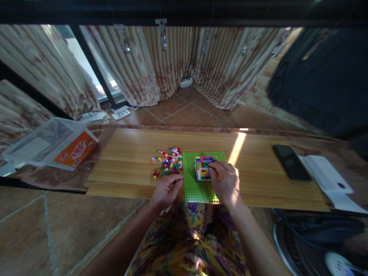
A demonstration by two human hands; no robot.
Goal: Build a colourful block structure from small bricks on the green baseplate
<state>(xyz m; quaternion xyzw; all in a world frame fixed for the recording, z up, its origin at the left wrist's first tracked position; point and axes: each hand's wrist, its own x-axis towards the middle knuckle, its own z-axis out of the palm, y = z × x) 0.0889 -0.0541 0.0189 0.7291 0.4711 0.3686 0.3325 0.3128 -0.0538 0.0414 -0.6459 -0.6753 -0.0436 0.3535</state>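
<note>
Loosely unclenched, left hand (166,191) flanks baseplate (191,189) edge; right hand (228,183) touches blocks (202,168), grip unclear; tabletop (258,184) stretches rightward.

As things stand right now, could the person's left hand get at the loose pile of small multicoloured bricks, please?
Probably yes: the left hand is close beside the small multicoloured bricks, with nothing visible between them.

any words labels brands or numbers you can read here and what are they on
Nothing can be quoted with confidence.
Orange label on the clear plastic box: large white characters, seemingly Chinese, too blurred to read.
White printed item near the window: dark print, too small to read.
Papers beside it: any print is too small and blurred to read.
</note>
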